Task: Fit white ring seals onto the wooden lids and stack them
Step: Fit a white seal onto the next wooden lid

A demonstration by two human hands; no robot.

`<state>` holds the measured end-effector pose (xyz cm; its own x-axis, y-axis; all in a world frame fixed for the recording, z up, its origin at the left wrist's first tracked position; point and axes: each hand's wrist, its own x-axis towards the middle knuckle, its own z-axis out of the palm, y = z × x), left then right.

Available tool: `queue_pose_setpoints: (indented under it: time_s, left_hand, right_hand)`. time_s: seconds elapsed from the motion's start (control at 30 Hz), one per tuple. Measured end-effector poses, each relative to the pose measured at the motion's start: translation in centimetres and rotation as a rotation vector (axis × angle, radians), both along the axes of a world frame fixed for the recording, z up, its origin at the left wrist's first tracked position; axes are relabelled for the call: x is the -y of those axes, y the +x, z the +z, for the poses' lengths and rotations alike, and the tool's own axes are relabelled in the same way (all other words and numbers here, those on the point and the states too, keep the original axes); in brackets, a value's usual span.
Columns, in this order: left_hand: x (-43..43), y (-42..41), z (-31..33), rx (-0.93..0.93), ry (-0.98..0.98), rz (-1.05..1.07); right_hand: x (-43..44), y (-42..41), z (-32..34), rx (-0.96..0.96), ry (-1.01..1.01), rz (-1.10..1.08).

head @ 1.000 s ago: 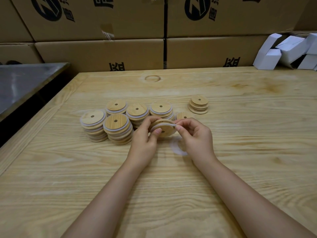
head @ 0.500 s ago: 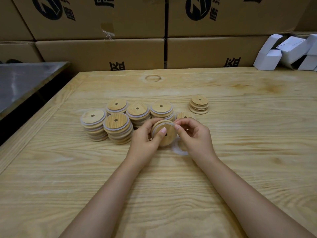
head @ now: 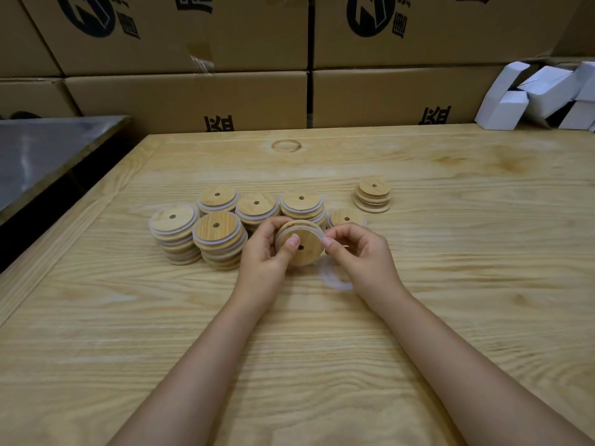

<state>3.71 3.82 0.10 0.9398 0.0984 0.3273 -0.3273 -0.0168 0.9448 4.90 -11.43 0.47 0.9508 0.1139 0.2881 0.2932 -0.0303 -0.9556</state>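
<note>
The wooden lid (head: 304,251) is held tilted above the table (head: 450,284), just in front of the sealed stacks (head: 219,239), with its holed face turned towards the camera. The left hand (head: 262,255) has its grip closed round the lid's left edge, with the thumb laid on the face beside the centre hole. This hold is best kept firm so that the lid cannot turn while the seal is worked. The white ring seal (head: 285,232) is seen lying round the upper rim. The right hand (head: 362,257) has its grip pinched on the seal at the lid's right edge. From here the seal should probably be stretched only slightly and rolled over the rest of the rim. It should then be traced with a fingertip so that no part is left twisted or riding high. Once the seal is seated, the lid is best set squarely on a low stack.

Whether the seal is seated along the lid's lower edge cannot be told, since that edge is covered by the hands. The left fingers behind the lid are hidden. A loose ring (head: 335,281) on the table is partly covered by the right wrist and shows only faintly against the wood. The number of bare lids (head: 373,196) stacked at the far right is hard to make out.
</note>
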Motion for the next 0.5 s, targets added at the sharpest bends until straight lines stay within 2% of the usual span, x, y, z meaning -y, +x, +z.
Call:
queue_pose_setpoints:
  time_s: [0.33, 0.5]
  left_hand:
    - [0.03, -0.05, 0.04, 0.024, -0.046, 0.008]
    - [0.00, -0.31, 0.53, -0.122, -0.125, -0.009]
  right_hand:
    - [-0.54, -0.16, 0.22, -0.004, 0.012, -0.068]
    - [-0.03, -0.12, 0.33, 0.003, -0.005, -0.080]
